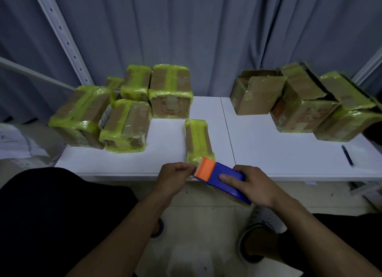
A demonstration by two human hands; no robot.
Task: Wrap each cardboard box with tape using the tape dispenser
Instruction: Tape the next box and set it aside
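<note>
Head view: right hand grips boxy blue plastic tape dispenser, left hand pinches its orange end

The one head camera looks forward and down from close above the table's near edge, facing the curtain behind its far edge.

cardboard boxes: 9 | tape dispenser: 1 | pen: 1

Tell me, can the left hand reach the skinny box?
Probably yes: the left hand is beside the skinny box, nothing between them, though it seems busy pinching at the tape dispenser.
</note>
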